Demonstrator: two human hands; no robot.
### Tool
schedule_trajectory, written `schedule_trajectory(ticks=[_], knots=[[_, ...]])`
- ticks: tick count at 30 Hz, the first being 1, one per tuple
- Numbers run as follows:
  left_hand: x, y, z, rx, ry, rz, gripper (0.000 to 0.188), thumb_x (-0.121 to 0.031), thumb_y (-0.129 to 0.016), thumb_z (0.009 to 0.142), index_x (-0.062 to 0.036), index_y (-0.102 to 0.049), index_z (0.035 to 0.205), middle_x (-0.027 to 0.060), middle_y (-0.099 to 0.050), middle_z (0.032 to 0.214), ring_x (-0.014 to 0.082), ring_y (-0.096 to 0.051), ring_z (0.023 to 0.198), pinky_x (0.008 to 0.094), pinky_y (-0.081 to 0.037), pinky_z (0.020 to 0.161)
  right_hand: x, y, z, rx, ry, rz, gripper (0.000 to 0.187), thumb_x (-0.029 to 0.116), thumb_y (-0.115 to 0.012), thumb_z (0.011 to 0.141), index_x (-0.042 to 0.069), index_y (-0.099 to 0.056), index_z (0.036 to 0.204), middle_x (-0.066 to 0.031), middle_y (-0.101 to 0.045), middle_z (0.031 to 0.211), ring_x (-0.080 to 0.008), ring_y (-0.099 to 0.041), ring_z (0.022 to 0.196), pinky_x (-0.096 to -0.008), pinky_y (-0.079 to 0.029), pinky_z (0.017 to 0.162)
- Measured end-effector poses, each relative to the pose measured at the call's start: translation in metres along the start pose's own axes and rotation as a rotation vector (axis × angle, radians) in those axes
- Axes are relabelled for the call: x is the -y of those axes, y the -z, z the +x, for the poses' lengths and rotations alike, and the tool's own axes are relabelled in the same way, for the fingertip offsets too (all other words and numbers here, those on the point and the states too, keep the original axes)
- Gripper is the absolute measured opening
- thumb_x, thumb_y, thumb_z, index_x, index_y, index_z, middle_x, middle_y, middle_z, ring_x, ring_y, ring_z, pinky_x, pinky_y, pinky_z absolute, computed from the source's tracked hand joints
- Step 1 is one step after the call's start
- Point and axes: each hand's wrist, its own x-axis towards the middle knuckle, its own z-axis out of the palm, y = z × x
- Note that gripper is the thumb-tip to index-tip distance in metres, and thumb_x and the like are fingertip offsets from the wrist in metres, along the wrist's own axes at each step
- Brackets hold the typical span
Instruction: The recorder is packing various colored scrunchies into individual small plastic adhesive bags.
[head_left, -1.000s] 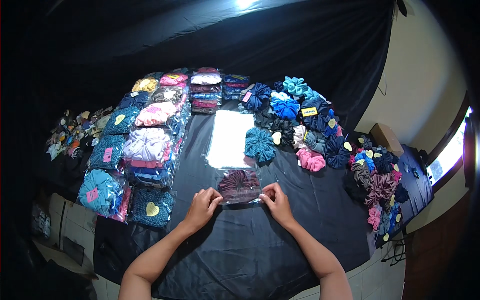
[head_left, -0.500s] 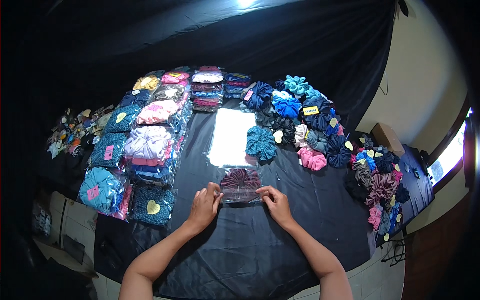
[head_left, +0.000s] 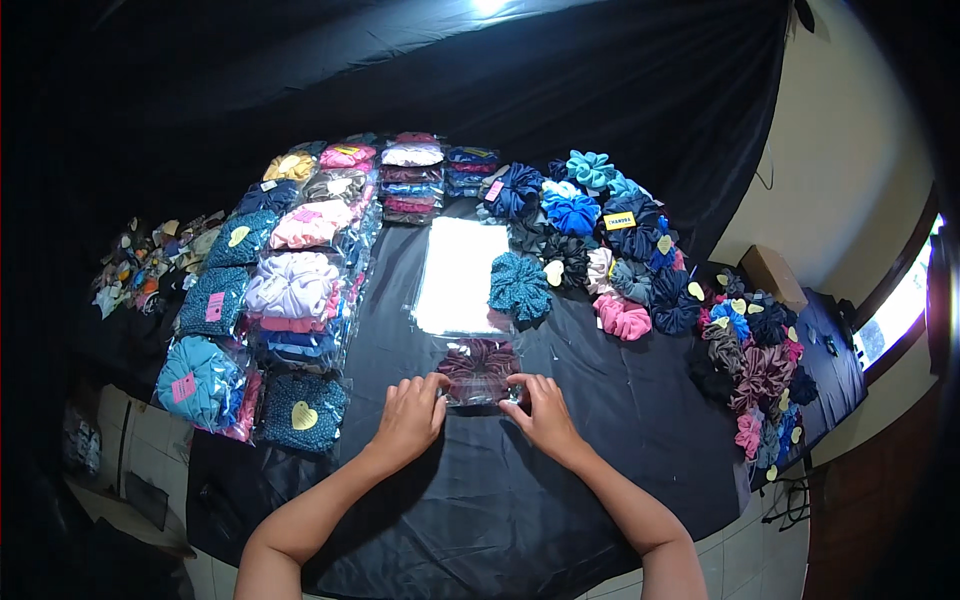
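Observation:
A maroon scrunchie [head_left: 476, 362] lies inside a clear plastic bag [head_left: 481, 403] on the black cloth in front of me. My left hand [head_left: 411, 416] pinches the bag's left side near its lower corner, thumb and fingers closed. On the opposite side, my right hand [head_left: 546, 418] grips the lower right corner between thumb and curled fingers. Just beyond the bag lies a stack of flat clear bags with a bright white glare [head_left: 462, 278]. A teal dotted scrunchie [head_left: 519, 287] rests against the stack's right edge.
Stacks of bagged scrunchies [head_left: 292, 285] line the left and back. Loose scrunchies [head_left: 630, 240] are heaped at the right, with another heap [head_left: 765, 370] farther right. Small mixed pieces [head_left: 155, 265] lie at far left. A cardboard box [head_left: 775, 277] stands by the wall.
My fingers have closed in on the bag's lower corners; the right thumb has dropped to its near edge. The bag and scrunchie look barely shifted.

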Motion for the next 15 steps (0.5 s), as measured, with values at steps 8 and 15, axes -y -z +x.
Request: schedule_trajectory(ticks=[8, 15], knots=[[-0.007, 0.004, 0.007, 0.057, 0.016, 0.051, 0.039, -0.013, -0.071, 0.078, -0.0094, -0.052, 0.112, 0.0078, -0.056, 0.090, 0.0259, -0.053, 0.089, 0.0390, -0.036, 0.080, 0.003, -0.003, -0.003, -0.065, 0.108, -0.175, 0.047, 0.012, -0.075, 0.075, 0.008, -0.055, 0.118, -0.0084, -0.052, 0.092, -0.0267, -0.049, 0.089, -0.0388, -0.039, 0.082], [-0.007, 0.010, 0.020, 0.035, 0.013, 0.112, 0.032, -0.008, -0.070, 0.078, -0.0090, -0.053, 0.105, 0.0088, -0.056, 0.092, 0.0268, -0.053, 0.092, 0.0401, -0.036, 0.079, 0.008, 0.000, 0.008, -0.148, 0.196, -0.338, 0.040, 0.005, -0.072, 0.074, 0.009, -0.057, 0.112, -0.0115, -0.049, 0.095, -0.0296, -0.048, 0.091, -0.0403, -0.039, 0.082]])
